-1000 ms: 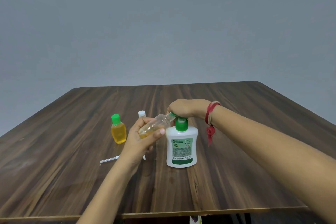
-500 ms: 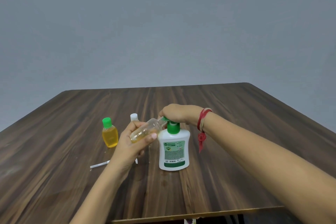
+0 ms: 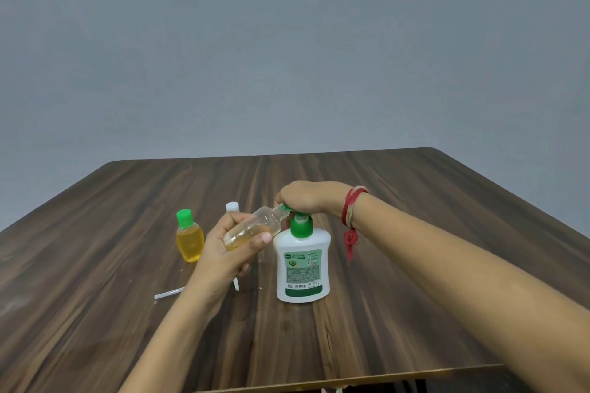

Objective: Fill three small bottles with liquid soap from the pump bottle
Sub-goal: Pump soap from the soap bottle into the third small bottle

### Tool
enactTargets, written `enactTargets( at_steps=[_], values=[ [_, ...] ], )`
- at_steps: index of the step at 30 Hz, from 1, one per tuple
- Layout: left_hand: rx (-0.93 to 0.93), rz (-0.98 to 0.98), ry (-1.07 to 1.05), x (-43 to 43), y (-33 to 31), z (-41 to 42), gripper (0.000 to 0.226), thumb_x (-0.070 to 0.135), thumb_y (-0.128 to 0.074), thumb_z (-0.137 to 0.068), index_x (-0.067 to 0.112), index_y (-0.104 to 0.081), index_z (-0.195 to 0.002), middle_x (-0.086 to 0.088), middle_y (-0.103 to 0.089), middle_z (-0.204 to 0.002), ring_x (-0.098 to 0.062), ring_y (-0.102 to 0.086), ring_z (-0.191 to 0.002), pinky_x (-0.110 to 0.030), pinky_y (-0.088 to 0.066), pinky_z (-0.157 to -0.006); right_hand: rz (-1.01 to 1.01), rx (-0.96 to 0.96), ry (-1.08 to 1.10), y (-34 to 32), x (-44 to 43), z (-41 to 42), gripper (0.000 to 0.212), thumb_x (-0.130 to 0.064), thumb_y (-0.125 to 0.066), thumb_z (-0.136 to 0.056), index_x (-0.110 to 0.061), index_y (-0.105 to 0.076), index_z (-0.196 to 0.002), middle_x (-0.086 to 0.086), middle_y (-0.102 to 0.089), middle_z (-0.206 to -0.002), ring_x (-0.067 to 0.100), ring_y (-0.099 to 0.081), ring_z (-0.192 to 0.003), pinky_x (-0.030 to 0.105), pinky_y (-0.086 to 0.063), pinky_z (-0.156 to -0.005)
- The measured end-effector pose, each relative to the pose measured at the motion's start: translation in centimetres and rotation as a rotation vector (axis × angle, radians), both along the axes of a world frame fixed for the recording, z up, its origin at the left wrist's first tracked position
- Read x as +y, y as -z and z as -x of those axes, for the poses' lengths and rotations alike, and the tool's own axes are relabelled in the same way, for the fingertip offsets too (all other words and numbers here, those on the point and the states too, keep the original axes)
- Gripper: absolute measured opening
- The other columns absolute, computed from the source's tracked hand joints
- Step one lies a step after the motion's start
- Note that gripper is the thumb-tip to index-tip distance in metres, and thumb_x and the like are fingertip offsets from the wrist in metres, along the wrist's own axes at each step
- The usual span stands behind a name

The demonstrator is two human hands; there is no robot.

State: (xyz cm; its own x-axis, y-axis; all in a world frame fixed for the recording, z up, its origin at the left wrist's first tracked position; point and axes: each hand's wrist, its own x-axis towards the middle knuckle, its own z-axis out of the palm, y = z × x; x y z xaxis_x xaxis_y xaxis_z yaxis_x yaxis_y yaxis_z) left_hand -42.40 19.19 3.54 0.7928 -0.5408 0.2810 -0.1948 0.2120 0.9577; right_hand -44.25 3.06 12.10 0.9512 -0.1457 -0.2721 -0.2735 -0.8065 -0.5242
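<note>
The pump bottle stands upright on the wooden surface, a little right of centre, with its label facing the near edge. The right hand lies over the green pump head, fingers curled down around it, and a red thread is tied at the wrist. Just left of it, the left hand grips the clear small bottle, thumb across the near side and fingers wrapped behind. This bottle is tilted, its long axis running from lower left to upper right, and its open neck points up at the pump's spout. A little amber liquid pools at its low end. Further left, a filled small bottle with a green cap stands upright. A white cap shows behind the left hand, the rest hidden. A thin white tube lies flat near the left wrist.
</note>
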Motion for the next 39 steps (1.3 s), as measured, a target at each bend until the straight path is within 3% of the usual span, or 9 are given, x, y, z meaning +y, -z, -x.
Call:
enactTargets(
  at_steps=[2,7,12,15,20,25,31,35,39],
  values=[
    [-0.003,-0.011,0.000,0.0,0.2,0.1,0.054,0.042,-0.077,-0.051,0.013,-0.057,-0.092,0.013,-0.055,-0.059,-0.001,-0.042,-0.043,-0.013,-0.031,-0.039,-0.002,0.008,0.012,0.5,0.0,0.0,0.025,-0.008,-0.030,-0.094,-0.005,-0.053,-0.084,0.014,-0.056,-0.088,0.021,-0.048,-0.069,0.027,-0.038,-0.058],
    [0.002,0.008,0.008,-0.3,0.1,0.1,0.055,0.043,-0.076,-0.051,0.012,-0.057,-0.092,0.012,-0.055,-0.059,-0.002,-0.039,-0.042,-0.013,-0.030,-0.038,0.005,-0.015,0.007,-0.5,0.1,0.5,0.035,-0.008,-0.029,-0.096,-0.012,-0.048,-0.067,0.001,-0.049,-0.069,0.015,-0.042,-0.060,0.025,-0.034,-0.054],
    [0.007,-0.001,0.011,-0.2,0.5,0.1,0.059,0.042,-0.077,-0.051,0.008,-0.058,-0.096,0.007,-0.055,-0.061,-0.002,-0.038,-0.042,-0.014,-0.030,-0.038,0.039,0.001,-0.010,0.3,0.2,0.5,0.030,-0.007,-0.029,-0.096,-0.007,-0.050,-0.075,0.004,-0.050,-0.071,0.015,-0.044,-0.061,0.025,-0.035,-0.054],
    [0.012,0.010,0.005,-0.2,0.4,0.1,0.057,0.043,-0.076,-0.050,0.011,-0.058,-0.093,0.009,-0.053,-0.058,-0.002,-0.038,-0.041,-0.014,-0.030,-0.038,0.018,-0.010,0.004,-0.4,0.4,0.6,0.036,-0.007,-0.029,-0.096,-0.012,-0.047,-0.065,0.001,-0.048,-0.067,0.014,-0.041,-0.059,0.025,-0.032,-0.053],
    [-0.002,-0.016,0.013,0.1,0.3,0.0,0.063,0.042,-0.077,-0.050,0.007,-0.058,-0.098,0.010,-0.054,-0.057,-0.002,-0.040,-0.042,-0.014,-0.031,-0.039,-0.009,0.007,0.010,0.1,0.3,0.6,0.033,-0.009,-0.028,-0.095,-0.010,-0.053,-0.073,0.003,-0.053,-0.073,0.016,-0.045,-0.063,0.026,-0.036,-0.057],
    [0.004,-0.004,0.016,0.1,0.0,0.1,0.057,0.042,-0.077,-0.050,0.010,-0.057,-0.094,0.012,-0.053,-0.054,-0.002,-0.039,-0.041,-0.014,-0.029,-0.038,-0.008,-0.001,0.001,-0.7,0.5,0.7,0.037,-0.007,-0.028,-0.096,-0.012,-0.047,-0.064,0.000,-0.048,-0.066,0.012,-0.041,-0.058,0.024,-0.032,-0.054],
    [0.002,-0.026,0.015,0.3,0.1,0.2,0.058,0.042,-0.077,-0.051,0.010,-0.057,-0.096,0.013,-0.053,-0.054,-0.001,-0.040,-0.041,-0.013,-0.030,-0.039,0.003,0.009,0.011,0.2,0.5,0.5,0.028,-0.008,-0.029,-0.095,-0.006,-0.053,-0.080,0.007,-0.053,-0.078,0.016,-0.045,-0.064,0.025,-0.037,-0.057],
    [-0.002,-0.019,0.003,0.2,-0.1,0.0,0.053,0.042,-0.077,-0.051,0.014,-0.057,-0.092,0.012,-0.052,-0.054,-0.002,-0.039,-0.041,-0.013,-0.030,-0.039,0.011,-0.012,0.007,-0.5,0.5,0.6,0.033,-0.006,-0.028,-0.095,-0.008,-0.054,-0.075,0.004,-0.054,-0.075,0.017,-0.047,-0.066,0.023,-0.037,-0.056],
    [0.004,-0.014,0.012,0.2,0.1,0.1,0.057,0.041,-0.078,-0.051,0.011,-0.057,-0.094,0.011,-0.052,-0.054,-0.002,-0.039,-0.041,-0.013,-0.030,-0.039,0.049,0.021,-0.009,0.2,0.5,0.4,0.025,-0.005,-0.029,-0.095,-0.002,-0.053,-0.089,0.015,-0.054,-0.090,0.022,-0.046,-0.069,0.026,-0.037,-0.058]
  ],
)
